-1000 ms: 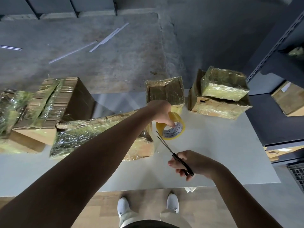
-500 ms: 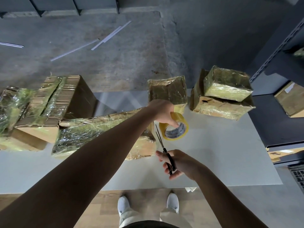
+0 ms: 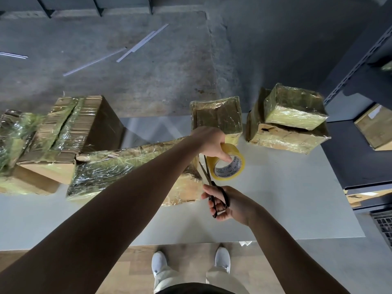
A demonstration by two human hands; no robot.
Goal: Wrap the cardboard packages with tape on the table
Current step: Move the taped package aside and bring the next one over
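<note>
Our left hand point(image 3: 211, 141) has its grip clamped on the yellow tape roll point(image 3: 238, 166), near the middle of the grey tabletop point(image 3: 286, 198). Our right hand point(image 3: 235, 205) has its grip clamped on the black scissors point(image 3: 223, 195). The blades point far, between the roll and the long wrapped cardboard package point(image 3: 127, 166) on its left.

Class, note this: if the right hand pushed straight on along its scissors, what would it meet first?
Probably the tape roll gripped by the left hand, though the scissors may slip between it and the long package.
</note>
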